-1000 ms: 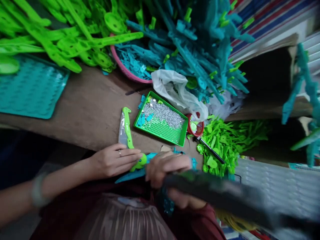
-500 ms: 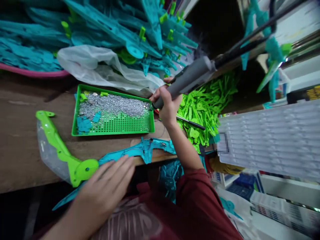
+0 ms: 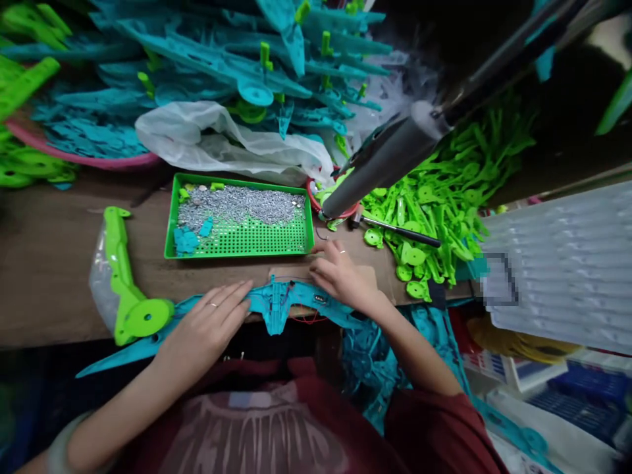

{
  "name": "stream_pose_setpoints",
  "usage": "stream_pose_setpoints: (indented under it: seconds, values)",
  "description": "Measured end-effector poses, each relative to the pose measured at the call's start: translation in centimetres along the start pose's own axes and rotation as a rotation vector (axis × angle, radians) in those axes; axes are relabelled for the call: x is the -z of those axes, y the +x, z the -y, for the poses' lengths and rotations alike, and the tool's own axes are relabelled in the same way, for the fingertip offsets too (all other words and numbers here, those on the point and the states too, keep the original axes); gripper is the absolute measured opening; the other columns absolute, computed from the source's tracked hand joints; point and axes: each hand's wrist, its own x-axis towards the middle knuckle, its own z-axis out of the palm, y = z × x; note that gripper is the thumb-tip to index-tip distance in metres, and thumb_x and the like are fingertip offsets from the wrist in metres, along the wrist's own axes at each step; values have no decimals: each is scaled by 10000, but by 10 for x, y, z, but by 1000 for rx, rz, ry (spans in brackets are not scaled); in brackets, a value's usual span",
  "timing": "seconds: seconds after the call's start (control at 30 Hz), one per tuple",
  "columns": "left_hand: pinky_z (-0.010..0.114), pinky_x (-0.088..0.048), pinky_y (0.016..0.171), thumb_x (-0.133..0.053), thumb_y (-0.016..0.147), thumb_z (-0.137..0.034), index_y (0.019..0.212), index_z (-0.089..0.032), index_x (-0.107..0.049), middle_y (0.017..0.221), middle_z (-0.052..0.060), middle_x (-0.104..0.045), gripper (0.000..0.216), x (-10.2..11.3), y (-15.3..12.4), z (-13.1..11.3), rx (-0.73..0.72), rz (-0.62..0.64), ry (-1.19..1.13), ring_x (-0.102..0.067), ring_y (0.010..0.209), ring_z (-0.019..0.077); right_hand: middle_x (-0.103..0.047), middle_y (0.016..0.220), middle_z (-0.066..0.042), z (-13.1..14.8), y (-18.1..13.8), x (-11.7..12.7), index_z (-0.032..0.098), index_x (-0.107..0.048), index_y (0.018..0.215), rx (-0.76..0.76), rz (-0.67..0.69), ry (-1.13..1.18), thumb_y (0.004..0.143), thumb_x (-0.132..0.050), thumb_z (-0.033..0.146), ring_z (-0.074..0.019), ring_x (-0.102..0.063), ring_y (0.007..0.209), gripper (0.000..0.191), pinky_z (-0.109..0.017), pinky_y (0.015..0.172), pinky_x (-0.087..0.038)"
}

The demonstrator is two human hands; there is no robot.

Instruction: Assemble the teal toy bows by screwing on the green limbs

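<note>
A long blue plastic shell (image 3: 276, 306) with thin wires inside lies along the bench's front edge. My left hand (image 3: 212, 322) rests flat over its left half, fingers stretched out together. At the shell's right half, my right hand (image 3: 340, 280) has its fingers bent over the upper edge; their undersides are hidden. A bright green arm with a disc (image 3: 143, 319) and a clear cover joins the shell's left side. Behind my right hand, a grey power screwdriver (image 3: 380, 164) hangs tilted, its tip over a small red basket (image 3: 312, 191).
A green perforated tray (image 3: 241, 253) holds many small screws and a few plastic bits. A hammer (image 3: 399, 230) lies beside a heap of green parts (image 3: 415, 204). Blue parts (image 3: 207, 59) pile up at the back, near a pink basin (image 3: 123, 160) and a white plastic bag (image 3: 197, 138).
My right hand has let go of the screwdriver and come down to the blue shell. The screwdriver now hangs by itself. My left hand stays on the shell.
</note>
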Motion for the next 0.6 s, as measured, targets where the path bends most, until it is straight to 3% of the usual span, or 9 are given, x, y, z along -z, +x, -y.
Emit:
stream_pose_setpoints:
  seconds: [0.1,0.2,0.27,0.33,0.6]
  values:
    - [507,-492,1048,-431,1010,-132,1117,-117,-686,1422,184,-605,277,2,3,0,-25,1,0,-622,1251,314,-582,1056,-100,9,5,-2,181,-588,928,-22,-92,82,996,-472,206,-218,-526,965,137,-373,844,-476]
    - [495,-505,1037,-452,1013,-140,1089,-121,-693,1406,177,-620,253,2,3,0,-48,-34,0,-626,1247,304,-582,937,-57,26,6,-3,171,-591,966,-68,44,176,1005,-505,259,-169,-557,821,129,-297,717,-452]
    - [499,-506,1038,-446,1011,-129,1089,-125,-695,1405,176,-621,261,1,3,0,-43,-44,7,-626,1250,302,-592,931,-55,37,7,-8,164,-596,985,-95,148,151,1008,-521,279,-168,-565,805,140,-294,708,-444]
    - [508,-507,1040,-438,1007,-120,1100,-128,-691,1405,179,-620,269,0,2,-1,-27,-34,14,-626,1251,300,-599,930,-68,43,8,-15,157,-596,955,-92,170,86,1009,-513,253,-186,-565,834,138,-312,737,-450]
    - [486,-516,1058,-480,1001,-134,1151,-126,-655,1379,168,-636,230,-3,2,-1,2,-13,31,-612,1269,270,-585,966,-90,49,-4,-45,184,-566,946,-18,38,77,1024,-435,191,-203,-575,845,152,-338,753,-512]
